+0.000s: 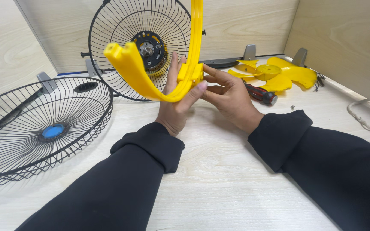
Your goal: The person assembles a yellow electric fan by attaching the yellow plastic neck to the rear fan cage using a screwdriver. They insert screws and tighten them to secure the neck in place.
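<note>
Yellow plastic ring (150,81) gripped by both hands (180,102), top cut off, clasp seemingly hidden by fingers (219,79)

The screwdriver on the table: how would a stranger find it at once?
Look at the far right of the pale wooden table, where the yellow fan blade lies. The screwdriver lies just in front of it, behind the right hand. It alone has a red-and-black handle.
</note>
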